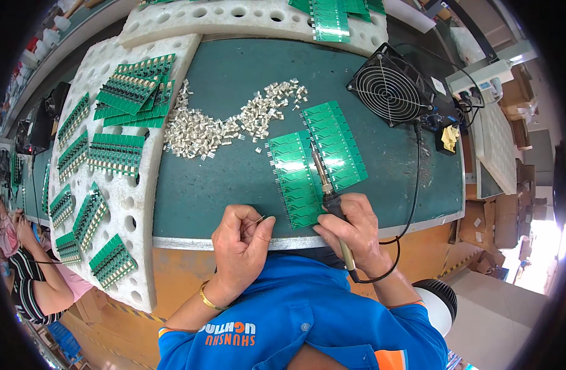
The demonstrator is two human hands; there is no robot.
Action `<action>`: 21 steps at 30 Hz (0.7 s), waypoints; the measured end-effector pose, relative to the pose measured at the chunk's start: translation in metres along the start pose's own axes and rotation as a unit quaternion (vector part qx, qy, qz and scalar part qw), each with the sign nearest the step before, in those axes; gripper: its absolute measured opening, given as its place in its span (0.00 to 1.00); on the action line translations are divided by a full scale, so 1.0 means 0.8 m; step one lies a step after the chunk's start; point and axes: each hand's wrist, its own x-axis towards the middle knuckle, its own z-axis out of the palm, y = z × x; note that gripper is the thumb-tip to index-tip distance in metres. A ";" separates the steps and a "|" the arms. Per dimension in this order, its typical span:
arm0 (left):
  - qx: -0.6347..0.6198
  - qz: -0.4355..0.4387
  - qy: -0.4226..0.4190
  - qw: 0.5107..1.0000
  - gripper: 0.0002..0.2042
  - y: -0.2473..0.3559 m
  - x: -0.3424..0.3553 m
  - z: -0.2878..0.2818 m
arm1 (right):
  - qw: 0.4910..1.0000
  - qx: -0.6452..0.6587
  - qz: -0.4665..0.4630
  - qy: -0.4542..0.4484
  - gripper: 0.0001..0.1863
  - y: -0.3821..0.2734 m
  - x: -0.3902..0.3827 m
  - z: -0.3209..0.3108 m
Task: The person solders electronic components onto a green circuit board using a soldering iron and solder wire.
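Observation:
My right hand (355, 229) is wrapped round a soldering iron (320, 168), whose metal tip points away from me over two green circuit board panels. The left panel (293, 176) has connector pins along its left edge, and my right fingertips are by its near right corner. Beside it, slightly farther off, the right panel (334, 145) lies at a slant. Near the table's front edge my left hand (239, 243) is closed in a pinch. A tiny thin piece shows at its fingertips, too small to name.
Small white pin connectors (202, 131) lie in a loose heap on the green table (233, 61). Populated boards (116, 153) rest on a white foam sheet (144, 246) at left. A fan (389, 89) stands back right, near the iron's cord. Another person (45, 280) sits far left.

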 end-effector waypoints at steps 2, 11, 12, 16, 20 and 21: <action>-0.006 -0.012 0.002 1.000 0.09 -0.002 0.000 0.000 | 0.999 -0.031 0.010 -0.015 0.23 -0.003 0.001 0.000; -0.039 -0.025 -0.010 0.999 0.06 -0.006 0.005 -0.001 | 0.996 -0.044 0.002 -0.078 0.29 -0.005 0.005 -0.004; -0.042 -0.027 -0.013 0.999 0.05 -0.004 0.005 -0.002 | 0.996 -0.045 0.001 -0.078 0.29 -0.007 0.006 -0.004; -0.060 -0.039 -0.023 0.997 0.04 -0.002 0.007 -0.004 | 0.994 -0.057 -0.006 -0.089 0.30 -0.010 0.010 -0.006; -0.087 -0.037 0.004 0.995 0.03 -0.006 0.008 -0.001 | 0.994 -0.073 0.003 -0.080 0.30 -0.013 0.012 -0.006; -0.080 -0.031 0.002 0.996 0.03 -0.006 0.008 -0.002 | 0.994 -0.074 0.003 -0.079 0.30 -0.013 0.012 -0.006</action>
